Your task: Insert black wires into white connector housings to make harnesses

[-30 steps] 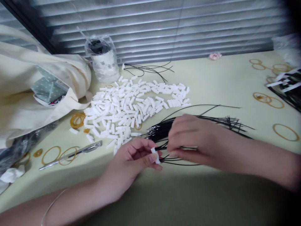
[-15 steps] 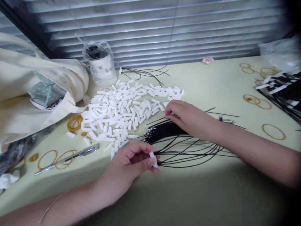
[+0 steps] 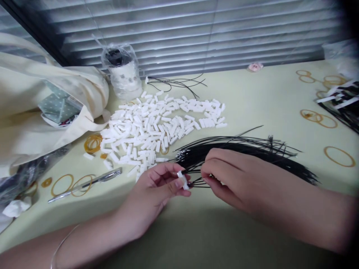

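Between the thumb and fingers of my left hand (image 3: 162, 186) is a small white connector housing (image 3: 183, 180). Several black wires (image 3: 199, 183) run from its right side toward my right hand (image 3: 224, 173). My right hand is closed in a pinch at these wires, close to the housing; exactly which strand its fingertips grip is hidden. Behind the hands lies a thick bundle of black wires (image 3: 252, 147) with shiny metal tips at its left end. A heap of loose white connector housings (image 3: 151, 123) spreads out beyond my left hand.
At left are a cloth bag (image 3: 92, 89), a pen (image 3: 86, 184) and rubber bands (image 3: 62, 184). A plastic-wrapped roll (image 3: 125, 76) stands at the back beside a wired connector (image 3: 146, 80). More rubber bands (image 3: 339, 156) and black-and-white strips (image 3: 343, 98) lie at right, before window blinds (image 3: 179, 37).
My right hand has moved from above the wire bundle down toward me, to the wires by the held housing. My left hand still holds the housing. The view has shifted slightly.
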The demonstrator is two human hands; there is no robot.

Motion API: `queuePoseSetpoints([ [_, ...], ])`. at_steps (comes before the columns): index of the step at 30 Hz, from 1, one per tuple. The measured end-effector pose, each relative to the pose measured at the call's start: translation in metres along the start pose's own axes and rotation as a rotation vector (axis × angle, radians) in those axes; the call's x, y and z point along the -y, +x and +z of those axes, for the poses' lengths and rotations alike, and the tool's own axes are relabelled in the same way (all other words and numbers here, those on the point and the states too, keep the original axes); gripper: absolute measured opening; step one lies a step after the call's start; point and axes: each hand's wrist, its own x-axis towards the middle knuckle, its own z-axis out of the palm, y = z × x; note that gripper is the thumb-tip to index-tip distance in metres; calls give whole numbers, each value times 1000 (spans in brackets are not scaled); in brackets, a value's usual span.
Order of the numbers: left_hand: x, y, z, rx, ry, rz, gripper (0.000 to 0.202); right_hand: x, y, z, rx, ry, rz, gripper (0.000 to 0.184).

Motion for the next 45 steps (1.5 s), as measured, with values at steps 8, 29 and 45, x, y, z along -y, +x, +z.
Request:
queuePoseSetpoints([
  [8,0,0,0,-26,19,-14,14,1,3,7,-7,13,7,9],
  [29,-2,1,1,-43,28,-17,13,10,10,2,-178,168,60,16],
  [45,-1,0,0,-17,93,-20,15,-4,17,1,-92,336,87,29],
])
